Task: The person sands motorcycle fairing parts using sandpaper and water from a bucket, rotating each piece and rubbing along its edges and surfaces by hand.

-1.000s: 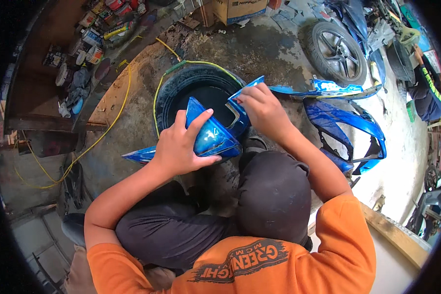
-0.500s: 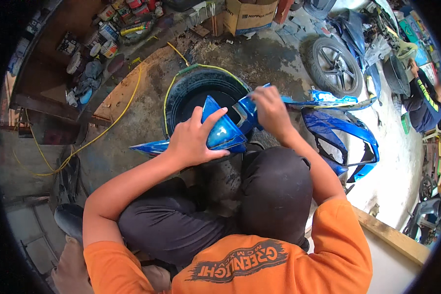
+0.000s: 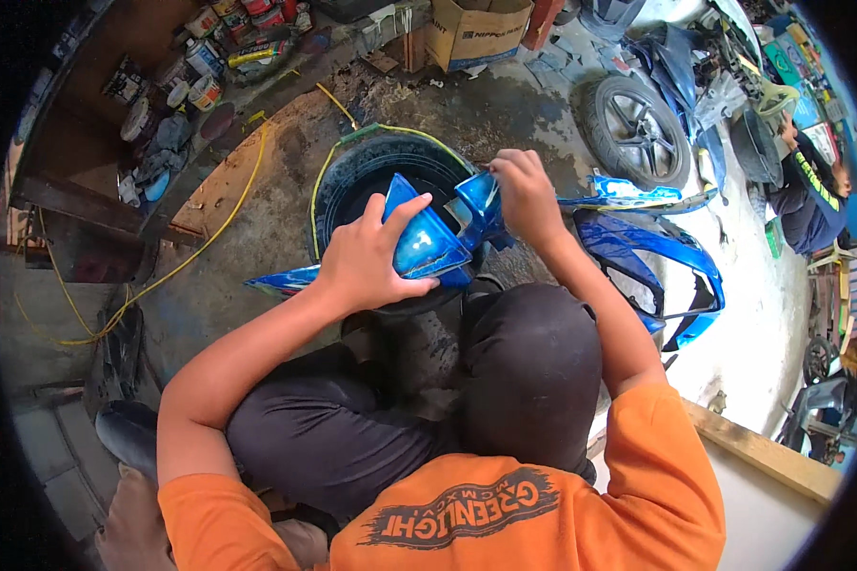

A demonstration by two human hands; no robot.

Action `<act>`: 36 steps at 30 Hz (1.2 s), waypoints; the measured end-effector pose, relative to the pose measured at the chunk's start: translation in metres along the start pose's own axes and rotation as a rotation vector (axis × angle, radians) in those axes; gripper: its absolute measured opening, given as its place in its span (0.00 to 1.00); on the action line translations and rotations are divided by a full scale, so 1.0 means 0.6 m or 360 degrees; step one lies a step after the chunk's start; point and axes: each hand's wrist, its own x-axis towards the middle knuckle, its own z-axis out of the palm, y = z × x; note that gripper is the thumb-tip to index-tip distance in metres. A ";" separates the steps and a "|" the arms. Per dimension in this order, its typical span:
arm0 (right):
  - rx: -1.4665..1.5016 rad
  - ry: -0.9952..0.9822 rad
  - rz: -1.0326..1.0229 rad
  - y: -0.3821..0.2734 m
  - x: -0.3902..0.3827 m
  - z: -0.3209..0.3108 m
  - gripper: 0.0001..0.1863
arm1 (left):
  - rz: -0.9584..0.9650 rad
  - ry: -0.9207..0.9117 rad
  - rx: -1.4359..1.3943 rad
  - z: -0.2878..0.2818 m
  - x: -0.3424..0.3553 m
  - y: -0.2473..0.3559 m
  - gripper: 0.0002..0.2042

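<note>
A glossy blue motorcycle fairing panel (image 3: 430,240) lies across the top of a black bucket (image 3: 328,205) in front of my knees. My left hand (image 3: 367,255) grips its raised middle piece, thumb on the near side and fingers over the far side. At the panel's right end, my right hand (image 3: 527,198) is closed with fingertips pinched together by the upturned edge. Whatever is between those fingers is hidden. Dark liquid shows inside the bucket, and the panel's narrow left tip sticks out past my left wrist.
More blue fairing panels (image 3: 652,262) lie on the floor to the right, below a spoked wheel with a tire (image 3: 635,131). A yellow hose (image 3: 205,249) curves across the left. Paint cans (image 3: 205,92) and a cardboard box (image 3: 476,36) stand farther off. Another person (image 3: 814,195) is at far right.
My right hand has shifted slightly away from me along the panel's right end. My left hand keeps its hold. The whole view has slid a little.
</note>
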 end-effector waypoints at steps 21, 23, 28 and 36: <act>0.0087 -0.0181 -0.0297 -0.012 0.036 0.011 0.11 | 0.0012 0.0002 0.0046 0.007 0.001 -0.002 0.58; 0.0071 -0.0247 -0.0297 -0.014 0.037 0.010 0.11 | 0.0034 0.0014 0.0042 0.006 -0.001 -0.004 0.59; 0.0068 -0.0204 -0.0322 -0.030 -0.033 -0.026 0.13 | 0.0023 0.0002 0.0034 0.007 -0.005 0.002 0.58; 0.0088 -0.0376 -0.0365 -0.023 0.029 0.001 0.17 | 0.0007 -0.0004 0.0065 0.013 -0.008 -0.007 0.58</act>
